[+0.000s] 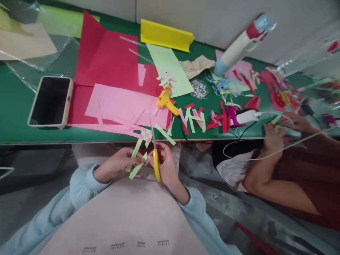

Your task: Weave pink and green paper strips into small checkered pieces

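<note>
My left hand (119,162) is closed on a woven piece of pink and green paper strips (146,135). Its checkered part points toward the table edge, and loose green ends hang below my fingers. A pair of scissors (155,163) with yellow handles is in my right hand (166,163), blades pointing up toward the table. The fingertips of both hands are close together around a green strip end (138,170). Just beyond the scissors, a separate green paper strip (165,134) lies at the table's edge. Both hands are in front of the edge, above my lap.
On the green table (16,95) lie a phone (50,101), pink paper (119,104), red card (106,60), a yellow glue gun (167,101) and cut strips (192,118). A bottle (239,46) stands behind. At right, a co-worker's hands (276,138) hold paper near a white cable (292,143).
</note>
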`<state>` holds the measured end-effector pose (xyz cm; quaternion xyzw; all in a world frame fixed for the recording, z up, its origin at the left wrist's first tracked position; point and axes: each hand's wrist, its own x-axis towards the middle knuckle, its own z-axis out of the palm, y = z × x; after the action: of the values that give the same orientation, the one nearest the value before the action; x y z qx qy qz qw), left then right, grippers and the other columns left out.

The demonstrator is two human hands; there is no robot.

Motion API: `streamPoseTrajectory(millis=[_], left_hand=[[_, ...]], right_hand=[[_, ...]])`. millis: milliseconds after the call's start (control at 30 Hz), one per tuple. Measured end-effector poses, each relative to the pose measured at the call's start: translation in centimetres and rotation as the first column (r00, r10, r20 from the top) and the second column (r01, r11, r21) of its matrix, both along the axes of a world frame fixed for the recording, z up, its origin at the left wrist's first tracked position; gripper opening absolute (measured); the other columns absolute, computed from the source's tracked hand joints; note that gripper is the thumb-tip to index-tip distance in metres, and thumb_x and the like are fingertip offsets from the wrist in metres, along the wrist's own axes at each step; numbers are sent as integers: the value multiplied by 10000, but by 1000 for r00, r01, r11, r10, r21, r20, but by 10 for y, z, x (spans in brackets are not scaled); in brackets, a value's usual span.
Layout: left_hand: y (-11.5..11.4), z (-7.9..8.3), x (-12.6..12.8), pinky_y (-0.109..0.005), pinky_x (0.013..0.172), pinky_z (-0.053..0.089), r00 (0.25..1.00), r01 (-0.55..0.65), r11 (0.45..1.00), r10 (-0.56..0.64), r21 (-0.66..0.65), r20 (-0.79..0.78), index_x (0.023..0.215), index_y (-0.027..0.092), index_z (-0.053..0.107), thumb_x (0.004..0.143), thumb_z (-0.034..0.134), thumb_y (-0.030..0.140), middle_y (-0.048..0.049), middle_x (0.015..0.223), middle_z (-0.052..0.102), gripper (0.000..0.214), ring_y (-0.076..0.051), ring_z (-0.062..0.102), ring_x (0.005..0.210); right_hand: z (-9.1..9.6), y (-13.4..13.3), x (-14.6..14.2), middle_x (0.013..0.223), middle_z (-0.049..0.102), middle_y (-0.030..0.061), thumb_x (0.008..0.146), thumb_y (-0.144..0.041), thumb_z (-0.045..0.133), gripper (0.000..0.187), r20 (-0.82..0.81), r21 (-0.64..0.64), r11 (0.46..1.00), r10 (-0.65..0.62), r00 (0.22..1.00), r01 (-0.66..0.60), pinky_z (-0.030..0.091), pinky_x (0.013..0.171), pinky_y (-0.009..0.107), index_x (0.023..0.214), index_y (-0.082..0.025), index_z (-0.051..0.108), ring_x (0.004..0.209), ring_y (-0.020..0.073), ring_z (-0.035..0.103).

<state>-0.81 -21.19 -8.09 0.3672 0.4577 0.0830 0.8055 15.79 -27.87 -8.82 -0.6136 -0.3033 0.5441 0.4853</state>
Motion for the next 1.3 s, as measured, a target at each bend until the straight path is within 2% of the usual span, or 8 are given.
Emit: streamPoseTrajectory(millis=[167,333,533,700,900,1100,1200,1300], left_hand=[[1,6,3,-207,441,334,998,38,997,-34,71,-60,719,134,696,661,773,416,31,535,544,299,-77,434,456],[3,13,3,-208,460,360,997,54,993,-48,102,-59,739,144,697,693,750,432,24,550,559,297,-86,469,474],[8,16,1,-228,608,463,998,-25,999,24,20,58,786,138,699,714,756,430,-23,703,669,306,-102,578,601],[12,12,2,-249,655,504,995,-90,996,90,4,43,811,127,692,746,728,471,-52,761,700,352,-111,619,636],[14,21,5,-275,655,534,981,-194,980,194,44,10,819,133,673,747,711,496,-74,821,730,373,-128,654,645],[19,22,0,-243,638,529,976,-217,971,214,97,41,935,144,670,778,694,459,-75,838,744,353,-131,669,672],[22,20,-3,-251,638,537,973,-228,968,221,108,68,1107,162,649,797,682,443,-73,822,748,420,-137,673,655],[26,24,-6,-263,664,546,969,-242,964,233,112,80,1175,159,617,797,690,426,-81,821,750,469,-144,682,664]], right_hand=[[-1,7,-4,1004,682,33,580,-189,761,589,-63,-25,1000,-3,998,2,545,758,294,1101,-227,488,847,167,662],[10,17,0,821,648,-29,586,-186,754,538,-98,-16,1000,-27,995,26,527,650,259,1057,-236,500,683,126,619],[30,43,37,766,599,-45,600,-225,773,540,-8,105,979,-175,985,175,496,580,235,1063,-235,495,634,102,571],[43,79,71,749,545,-63,638,-244,758,534,39,256,923,-305,951,286,458,514,203,1094,-240,481,583,77,528],[38,117,87,799,608,-26,637,-274,751,530,114,282,921,-310,944,268,474,553,239,1078,-218,464,630,116,591],[25,126,94,812,664,24,653,-321,731,538,381,286,940,-290,878,186,498,653,307,1115,-178,494,697,172,635],[29,125,95,850,670,33,663,-327,730,533,371,317,928,-310,875,194,506,673,309,1115,-185,486,722,172,647],[36,124,91,821,660,7,655,-337,749,538,291,299,940,-256,922,166,507,637,286,1101,-202,480,707,159,636]])
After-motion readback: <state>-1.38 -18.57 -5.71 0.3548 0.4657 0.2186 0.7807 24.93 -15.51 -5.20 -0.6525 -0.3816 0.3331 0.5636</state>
